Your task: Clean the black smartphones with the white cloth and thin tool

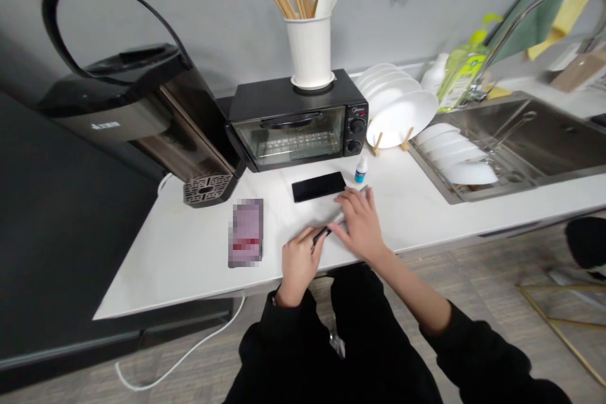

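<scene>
A slim, long object (322,235), black towards the left end and pale grey towards the right, lies between my two hands low over the counter; its exact kind I cannot make out. My left hand (298,262) is closed on its black end. Over the pale end, my right hand (360,221) grips with the thumb on the near side and fingers on the far side. Just beyond them a black smartphone (319,187) lies flat, screen up. A small white bottle with a blue label (360,170) stands upright beyond my right fingers.
On the white counter (170,271) lies a blurred purple packet (246,232). Behind stand a black water dispenser (156,120), a toaster oven (293,123) carrying a chopstick holder (310,50), and racked plates (402,117). A sink (549,132) holding bowls (454,151) is right.
</scene>
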Demonstrator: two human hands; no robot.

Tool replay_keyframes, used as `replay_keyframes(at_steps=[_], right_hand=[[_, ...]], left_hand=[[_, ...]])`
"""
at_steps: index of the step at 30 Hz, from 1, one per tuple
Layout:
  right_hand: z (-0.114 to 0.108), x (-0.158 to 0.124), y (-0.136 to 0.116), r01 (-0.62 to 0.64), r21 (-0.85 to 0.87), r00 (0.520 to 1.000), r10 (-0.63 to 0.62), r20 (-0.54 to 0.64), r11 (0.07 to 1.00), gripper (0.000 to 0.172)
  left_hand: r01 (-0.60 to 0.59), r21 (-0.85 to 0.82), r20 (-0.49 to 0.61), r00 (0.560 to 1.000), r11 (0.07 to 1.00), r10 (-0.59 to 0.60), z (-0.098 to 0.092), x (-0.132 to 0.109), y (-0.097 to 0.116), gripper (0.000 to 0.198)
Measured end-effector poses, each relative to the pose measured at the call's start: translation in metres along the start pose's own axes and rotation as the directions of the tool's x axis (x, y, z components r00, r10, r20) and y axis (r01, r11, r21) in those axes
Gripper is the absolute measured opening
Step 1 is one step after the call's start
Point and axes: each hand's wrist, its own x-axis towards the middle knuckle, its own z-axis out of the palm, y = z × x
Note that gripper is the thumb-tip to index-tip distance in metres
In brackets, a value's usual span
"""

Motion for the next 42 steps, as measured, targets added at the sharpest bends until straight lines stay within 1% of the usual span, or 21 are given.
replay_keyframes(at_steps=[3, 5, 7, 9, 11, 13, 14, 16, 18, 19, 21, 23, 25, 27, 29, 31, 33, 35, 38, 40, 42], right_hand=[[0.015, -0.014, -0.04, 0.221, 0.112, 0.97, -0.23, 0.082, 0.969, 0.064], [0.019, -0.017, -0.045, 0.305, 0.119, 0.94, -0.319, 0.123, 0.945, 0.068], [0.012, -0.012, -0.027, 0.272, 0.081, 0.952, -0.281, 0.12, 0.959, 0.065], [0.002, -0.004, 0.0, 0.151, 0.031, 0.986, -0.153, 0.071, 0.988, 0.056], [-0.005, 0.003, 0.016, 0.041, 0.011, 0.999, -0.041, 0.014, 0.999, 0.046], [-0.005, 0.004, 0.008, 0.012, 0.038, 1.0, -0.012, 0.003, 0.999, 0.042], [-0.002, 0.001, -0.003, 0.036, 0.068, 0.999, -0.037, 0.024, 0.997, 0.042], [0.004, -0.008, -0.028, 0.14, 0.135, 0.984, -0.153, 0.092, 0.981, 0.045], [0.008, -0.014, -0.04, 0.256, 0.167, 0.948, -0.281, 0.148, 0.952, 0.052], [0.008, -0.014, -0.038, 0.282, 0.156, 0.938, -0.307, 0.16, 0.946, 0.054], [0.003, -0.008, -0.019, 0.251, 0.086, 0.955, -0.261, 0.139, 0.964, 0.055], [-0.003, 0.0, 0.006, 0.133, 0.004, 0.988, -0.133, 0.079, 0.991, 0.051], [-0.007, 0.006, 0.017, 0.038, -0.031, 0.999, -0.038, 0.023, 0.999, 0.047], [-0.003, 0.003, 0.004, 0.04, -0.002, 0.999, -0.04, 0.033, 0.999, 0.046], [0.004, -0.005, -0.022, 0.135, 0.07, 0.985, -0.142, 0.101, 0.988, 0.051], [0.009, -0.013, -0.041, 0.257, 0.125, 0.946, -0.276, 0.171, 0.958, 0.058], [0.009, -0.013, -0.039, 0.312, 0.115, 0.923, -0.33, 0.198, 0.943, 0.062], [0.004, -0.005, -0.015, 0.259, 0.052, 0.949, -0.264, 0.17, 0.964, 0.061], [-0.006, 0.009, 0.02, 0.074, -0.026, 0.996, -0.072, 0.058, 0.997, 0.049], [-0.007, 0.01, 0.019, 0.02, -0.021, 1.0, -0.019, 0.017, 1.0, 0.045], [-0.001, 0.004, -0.001, 0.085, 0.03, 0.995, -0.086, 0.047, 0.996, 0.046]], left_hand=[[-0.001, -0.022, -0.032, 0.999, 1.0, 0.0, 0.006, -0.004, -0.015, 0.017], [0.004, -0.02, -0.034, 0.999, 1.0, -0.005, 0.008, -0.004, -0.02, 0.016], [-0.003, -0.004, -0.025, 1.0, 1.0, 0.003, 0.007, -0.002, -0.016, 0.015], [-0.005, 0.016, -0.008, 1.0, 1.0, 0.005, 0.003, 0.0, -0.007, 0.019], [0.006, 0.013, 0.007, 1.0, 1.0, -0.006, 0.0, 0.003, 0.001, 0.023], [0.016, -0.002, 0.008, 1.0, 1.0, -0.016, -0.001, 0.003, 0.003, 0.023], [0.021, -0.007, 0.005, 1.0, 1.0, -0.021, 0.0, 0.002, 0.001, 0.021], [0.038, -0.013, 0.005, 0.999, 0.999, -0.038, 0.003, 0.0, -0.004, 0.016], [0.054, -0.015, 0.009, 0.998, 0.998, -0.054, 0.006, -0.003, -0.009, 0.011], [0.06, -0.012, 0.01, 0.998, 0.998, -0.06, 0.006, -0.003, -0.01, 0.01], [0.053, -0.005, 0.007, 0.999, 0.999, -0.053, 0.005, -0.002, -0.007, 0.014], [0.038, -0.014, 0.013, 0.999, 0.999, -0.038, 0.002, 0.0, -0.001, 0.021], [0.029, -0.029, 0.024, 0.999, 0.999, -0.028, 0.0, 0.002, 0.004, 0.025], [0.035, -0.033, 0.024, 0.999, 0.999, -0.034, 0.0, 0.002, 0.004, 0.024], [0.064, -0.019, 0.012, 0.998, 0.998, -0.064, 0.002, -0.001, -0.001, 0.021], [0.093, -0.01, 0.008, 0.996, 0.996, -0.093, 0.005, -0.003, -0.007, 0.017], [0.096, -0.003, 0.008, 0.995, 0.995, -0.096, 0.006, -0.003, -0.008, 0.014], [0.075, 0.006, 0.004, 0.997, 0.997, -0.075, 0.004, -0.001, -0.004, 0.015], [0.052, -0.007, 0.004, 0.999, 0.999, -0.052, 0.0, 0.003, 0.004, 0.022], [0.039, -0.027, 0.006, 0.999, 0.999, -0.039, -0.001, 0.003, 0.005, 0.024], [0.011, -0.027, -0.013, 1.0, 1.0, -0.012, 0.001, 0.002, 0.001, 0.022]])
